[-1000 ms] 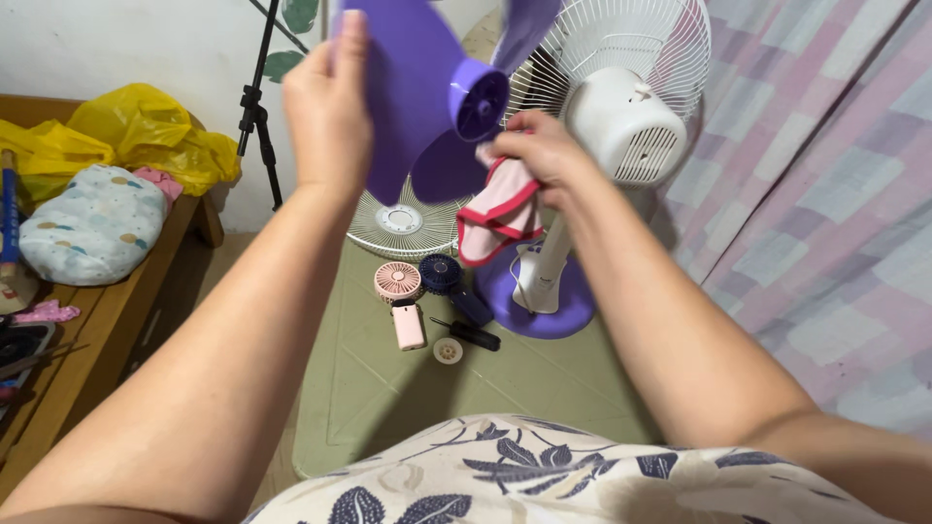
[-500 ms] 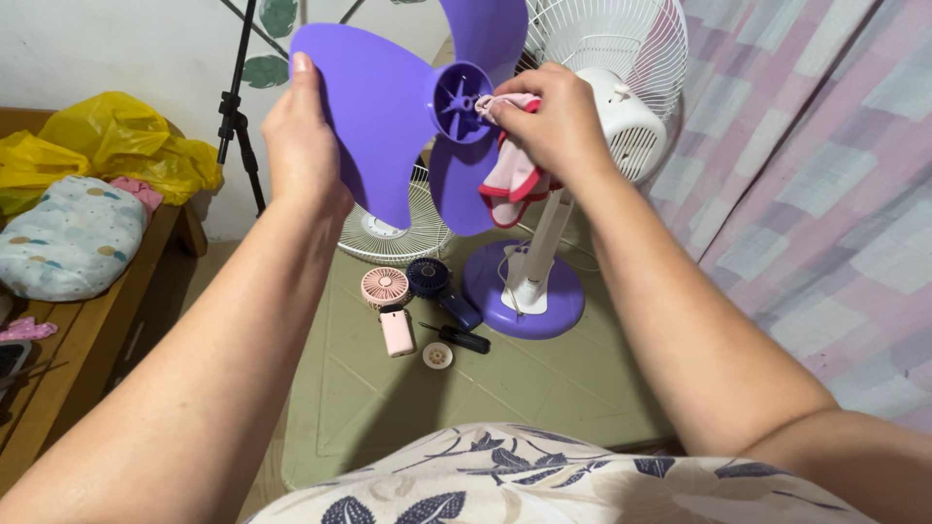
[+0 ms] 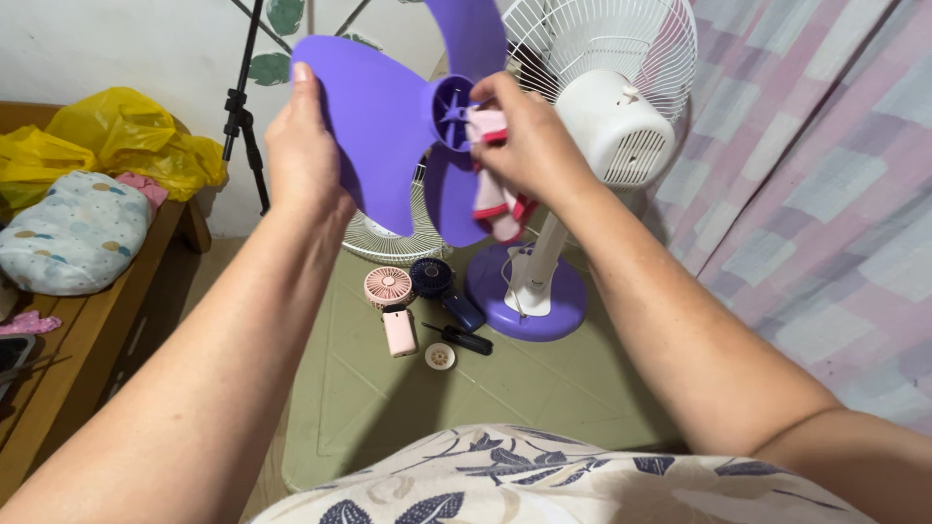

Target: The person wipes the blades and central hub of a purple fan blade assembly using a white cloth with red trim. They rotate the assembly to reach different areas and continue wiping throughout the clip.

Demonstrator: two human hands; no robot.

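Overhead, left hand [image 3: 301, 160] holds purple fan blade [image 3: 383, 107]; right hand [image 3: 529, 146] presses pink cloth [image 3: 490, 199].

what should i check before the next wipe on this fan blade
1. Left hand grips the blade by one vane's edge: ok.
2. Right hand presses the cloth against the hub: ok.
3. Cloth's loose end hangs clear of the fan behind: ok.
4. Blade held off the fan's grille: cannot tell, they overlap in view.
5. Small fans and screwdriver lie on the floor below the blade: not ok if it slips.
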